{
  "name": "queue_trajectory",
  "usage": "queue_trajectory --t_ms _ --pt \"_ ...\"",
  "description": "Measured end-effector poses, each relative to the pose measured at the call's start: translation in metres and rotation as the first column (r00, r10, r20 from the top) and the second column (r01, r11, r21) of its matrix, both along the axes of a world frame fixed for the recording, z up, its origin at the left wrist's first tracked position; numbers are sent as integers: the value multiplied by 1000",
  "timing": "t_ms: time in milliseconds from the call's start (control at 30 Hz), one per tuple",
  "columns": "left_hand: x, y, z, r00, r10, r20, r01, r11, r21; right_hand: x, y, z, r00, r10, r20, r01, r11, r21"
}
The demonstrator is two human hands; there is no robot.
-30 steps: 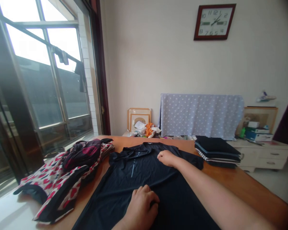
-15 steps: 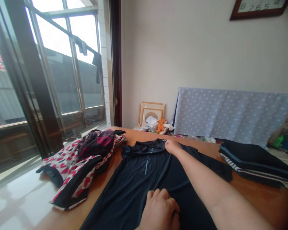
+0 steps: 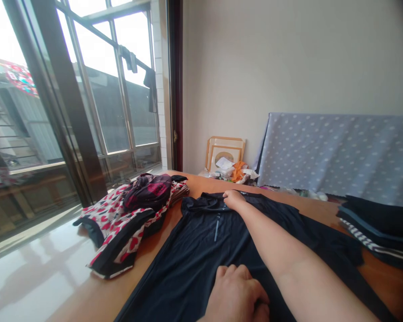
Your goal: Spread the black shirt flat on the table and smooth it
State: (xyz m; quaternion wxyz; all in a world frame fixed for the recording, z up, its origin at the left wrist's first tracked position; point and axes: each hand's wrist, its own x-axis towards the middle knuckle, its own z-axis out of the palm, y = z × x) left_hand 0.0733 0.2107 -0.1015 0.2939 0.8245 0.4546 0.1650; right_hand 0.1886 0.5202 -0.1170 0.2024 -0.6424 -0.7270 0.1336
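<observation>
A black T-shirt (image 3: 188,259) with a small pale print down its chest lies spread on the table, its collar at the far end. My right hand (image 3: 234,200) reaches across to the neckline, fingers closed on the fabric beside the print. Nearer me, at the bottom of the view, my left hand (image 3: 237,293) rests on the shirt's body with its fingers curled against the cloth; its fingertips are hidden. My right forearm covers part of the shirt's right half, and black fabric shows beyond it.
Left of the shirt is a heap of clothes with a red-heart-patterned garment (image 3: 121,237) and a dark plaid one (image 3: 147,192). A stack of folded clothes (image 3: 379,223) sits on the right of the wooden table (image 3: 70,286). Behind are picture frames (image 3: 225,150) and a dotted cloth (image 3: 336,152).
My right hand has shifted left along the neckline toward the print. More of the shirt's right side now shows past my forearm. The view has turned right-side items farther right.
</observation>
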Motion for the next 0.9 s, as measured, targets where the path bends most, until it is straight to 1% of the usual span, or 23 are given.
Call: queue_trajectory --t_ms 133,200,367,500,600,700,800,900 --pt "1 0 0 1000 11 -17 -12 1000 -21 -4 15 -8 991 -52 -125 56 998 35" --pt "1 1 -1 1000 14 -16 -14 1000 -26 -8 21 -13 977 -55 -206 69 996 61" --pt "2 1 -2 1000 23 -13 -23 999 -23 -17 25 -22 925 39 -378 -4 996 94" --pt "2 0 -1 1000 22 13 -22 1000 -15 -18 18 -18 898 60 -436 -12 994 111" --pt "1 0 -3 999 26 36 -26 1000 0 -20 6 -9 879 67 -472 -9 992 125" --pt "0 -1 -7 998 29 53 -31 999 41 -23 -14 3 843 81 -531 -18 992 123" --pt "-1 -3 -12 998 40 55 -45 994 102 -18 -42 19 801 62 -596 -12 996 87" --pt "-1 -6 -12 998 43 55 -51 986 157 -2 -80 38 762 15 -647 5 1000 29"
